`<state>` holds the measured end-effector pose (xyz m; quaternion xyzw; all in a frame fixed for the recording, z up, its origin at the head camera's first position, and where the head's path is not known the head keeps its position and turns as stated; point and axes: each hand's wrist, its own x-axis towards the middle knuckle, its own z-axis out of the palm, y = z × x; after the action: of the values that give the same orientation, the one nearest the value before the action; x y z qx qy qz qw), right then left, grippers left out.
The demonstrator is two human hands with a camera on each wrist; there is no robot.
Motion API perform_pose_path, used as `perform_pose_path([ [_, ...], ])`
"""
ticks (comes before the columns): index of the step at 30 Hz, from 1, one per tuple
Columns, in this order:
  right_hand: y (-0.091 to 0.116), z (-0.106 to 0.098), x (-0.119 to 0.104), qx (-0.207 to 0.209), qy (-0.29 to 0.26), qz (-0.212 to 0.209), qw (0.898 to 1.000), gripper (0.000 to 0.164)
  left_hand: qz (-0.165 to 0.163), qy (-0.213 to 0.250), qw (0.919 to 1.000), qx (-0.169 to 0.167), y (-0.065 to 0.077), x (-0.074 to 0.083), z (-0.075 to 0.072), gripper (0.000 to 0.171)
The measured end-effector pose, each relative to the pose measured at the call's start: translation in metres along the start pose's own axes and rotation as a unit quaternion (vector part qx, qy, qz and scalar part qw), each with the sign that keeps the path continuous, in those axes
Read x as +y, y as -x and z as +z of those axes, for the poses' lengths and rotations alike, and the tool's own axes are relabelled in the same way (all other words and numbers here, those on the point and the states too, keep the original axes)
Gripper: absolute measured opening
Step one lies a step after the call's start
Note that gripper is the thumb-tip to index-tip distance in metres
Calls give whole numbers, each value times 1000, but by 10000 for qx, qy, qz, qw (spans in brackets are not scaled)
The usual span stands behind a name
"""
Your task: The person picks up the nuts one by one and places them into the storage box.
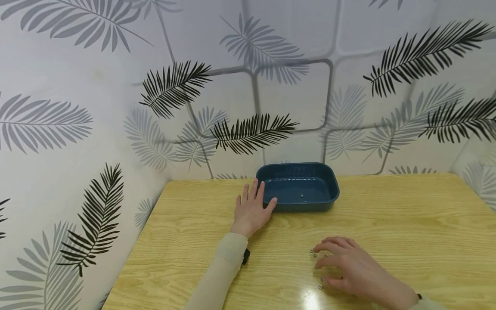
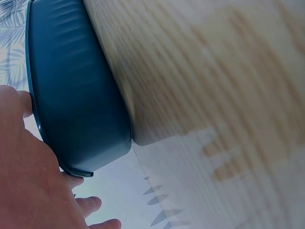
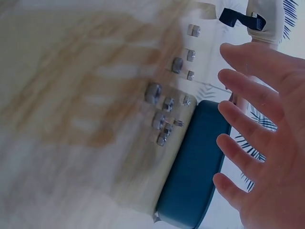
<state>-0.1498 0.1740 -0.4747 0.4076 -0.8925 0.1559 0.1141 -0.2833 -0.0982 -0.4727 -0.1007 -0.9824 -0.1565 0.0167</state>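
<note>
Wooden table — nuts just beside right hand

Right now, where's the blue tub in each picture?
Head: blue tub right of centre, just below the middle, touching the left hand.
Left wrist: blue tub at upper left.
Right wrist: blue tub below and right of centre.
Shared landmark: the leaf-patterned wall.

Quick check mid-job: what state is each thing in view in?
Blue plastic tray: upright, uncovered, one nut visible inside.
Loose metal nuts: scattered on the table, outside the tray.
Left hand: touching the tray's left end, fingers spread.
Right hand: above the loose nuts, visibly holding none.
</note>
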Motion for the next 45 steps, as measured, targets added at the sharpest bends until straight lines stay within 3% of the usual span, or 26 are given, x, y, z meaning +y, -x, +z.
perform_pose_path([
  [18, 1, 9, -3, -736, -571, 363, 9950, 15, -38, -1, 10000, -69, 0, -1, 1, 75],
  [28, -2, 8, -6, -898, -714, 279, 9930, 14, -85, 21, 9999, -56, -1, -1, 2, 75],
  [35, -3, 7, -10, -1277, -940, 409, 9865, 14, -105, -14, 9999, -66, -2, -1, 3, 76],
  [45, -3, 12, -11, -1013, -1026, -151, 9894, 10, -11, -5, 10000, 8, -1, -1, 1, 75],
])
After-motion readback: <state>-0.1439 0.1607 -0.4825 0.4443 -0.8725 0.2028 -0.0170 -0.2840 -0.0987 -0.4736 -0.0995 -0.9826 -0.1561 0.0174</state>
